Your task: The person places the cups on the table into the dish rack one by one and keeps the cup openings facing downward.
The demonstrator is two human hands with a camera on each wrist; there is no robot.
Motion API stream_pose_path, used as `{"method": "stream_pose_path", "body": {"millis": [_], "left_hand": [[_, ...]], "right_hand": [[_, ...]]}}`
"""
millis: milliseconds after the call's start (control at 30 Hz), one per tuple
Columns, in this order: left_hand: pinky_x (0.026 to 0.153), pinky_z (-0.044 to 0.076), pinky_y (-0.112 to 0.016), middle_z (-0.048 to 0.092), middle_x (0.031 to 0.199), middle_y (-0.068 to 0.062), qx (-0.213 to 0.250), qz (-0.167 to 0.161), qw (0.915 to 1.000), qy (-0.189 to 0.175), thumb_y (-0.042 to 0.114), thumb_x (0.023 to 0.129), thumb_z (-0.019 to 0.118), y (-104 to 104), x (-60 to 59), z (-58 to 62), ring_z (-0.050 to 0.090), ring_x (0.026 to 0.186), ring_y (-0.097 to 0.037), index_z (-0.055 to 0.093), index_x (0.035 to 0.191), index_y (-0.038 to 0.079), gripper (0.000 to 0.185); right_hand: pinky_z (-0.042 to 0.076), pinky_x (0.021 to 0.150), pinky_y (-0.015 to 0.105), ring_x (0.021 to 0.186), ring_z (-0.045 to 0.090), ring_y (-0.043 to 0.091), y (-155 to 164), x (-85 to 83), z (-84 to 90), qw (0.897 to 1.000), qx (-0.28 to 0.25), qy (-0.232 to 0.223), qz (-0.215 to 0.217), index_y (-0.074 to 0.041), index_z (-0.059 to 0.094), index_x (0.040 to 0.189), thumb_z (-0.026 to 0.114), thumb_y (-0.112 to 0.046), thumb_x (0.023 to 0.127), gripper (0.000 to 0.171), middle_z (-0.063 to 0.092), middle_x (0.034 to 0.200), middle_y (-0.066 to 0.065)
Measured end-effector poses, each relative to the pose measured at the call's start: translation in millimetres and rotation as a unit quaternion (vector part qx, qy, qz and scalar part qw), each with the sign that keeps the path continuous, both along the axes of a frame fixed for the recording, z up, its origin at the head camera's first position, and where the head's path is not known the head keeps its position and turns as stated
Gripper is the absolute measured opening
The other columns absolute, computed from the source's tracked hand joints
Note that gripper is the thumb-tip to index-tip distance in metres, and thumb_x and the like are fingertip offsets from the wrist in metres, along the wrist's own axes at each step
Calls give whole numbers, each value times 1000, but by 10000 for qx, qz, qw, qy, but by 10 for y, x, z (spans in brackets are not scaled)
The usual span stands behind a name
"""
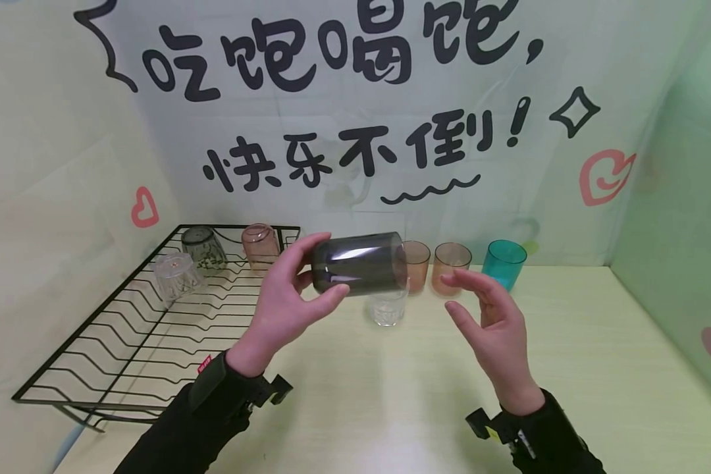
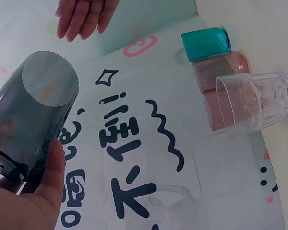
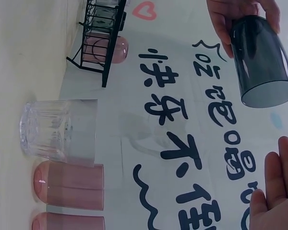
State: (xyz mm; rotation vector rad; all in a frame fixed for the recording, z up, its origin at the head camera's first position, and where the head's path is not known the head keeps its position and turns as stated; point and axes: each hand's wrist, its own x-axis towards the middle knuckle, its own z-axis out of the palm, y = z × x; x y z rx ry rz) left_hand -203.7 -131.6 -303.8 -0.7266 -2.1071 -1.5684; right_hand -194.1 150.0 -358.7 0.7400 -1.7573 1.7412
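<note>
The fingers (image 1: 309,245) of my left hand (image 1: 281,299) curl around one end of a dark glass (image 1: 358,263), thumb along its near side, holding it sideways in the air over the table (image 1: 355,395). Opposite, my right hand (image 1: 498,329) hangs with fingers parted and loosely bent, gripping nothing, a gap between them and the glass.

I judge the step in hand to be the handling of this one glass in mid-air, perhaps a pass from hand to hand (I would not swear to it). The next move, I reckon, calls for the right hand to take the free end lightly before the left lets go, since the smooth wall could slip.

Beyond, a clear glass (image 1: 388,309) stands upright on the table, with two pink glasses (image 1: 450,263) and a teal glass (image 1: 503,263) near the wall (image 1: 332,204). At left, three more glasses (image 1: 203,250) sit, seemingly upside down, on a wire rack (image 1: 83,401).

In the head view, the dark glass hides most of my left fingers and the clear glass's top; my left sleeve (image 1: 195,408) covers part of the rack. The right wrist view crops my right hand at its edge; a red tag (image 1: 204,363) on the rack is too small to read.
</note>
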Motion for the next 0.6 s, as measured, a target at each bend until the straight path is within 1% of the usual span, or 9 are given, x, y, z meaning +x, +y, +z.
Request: {"method": "stream_pose_path", "body": {"millis": [133, 300, 600], "left_hand": [[92, 53, -30, 55, 125, -13, -67, 72, 9999, -53, 0, 75, 81, -30, 1, 5, 56, 107, -23, 51, 138, 0, 69], [92, 53, -28, 55, 125, -13, -119, 187, 9997, -118, -1, 76, 80, -76, 12, 23, 56, 108, -24, 51, 138, 0, 68], [91, 53, -26, 55, 125, -12, -240, 339, 9990, -153, -2, 76, 80, -157, 11, 45, 55, 108, -22, 51, 139, 2, 69]], "right_hand": [[39, 108, 27, 119, 57, 19, 19, -15, -17, 9999, 121, -23, -41, 9, 55, 130, 65, 14, 87, 44, 66, 123, 6], [38, 108, 28, 119, 56, 19, 43, -25, -28, 9998, 218, -18, -45, 9, 55, 131, 65, 14, 87, 45, 66, 123, 4], [37, 108, 25, 119, 55, 20, 71, -60, -52, 9993, 334, 79, -117, 9, 55, 130, 63, 22, 83, 49, 66, 123, 4]]}}
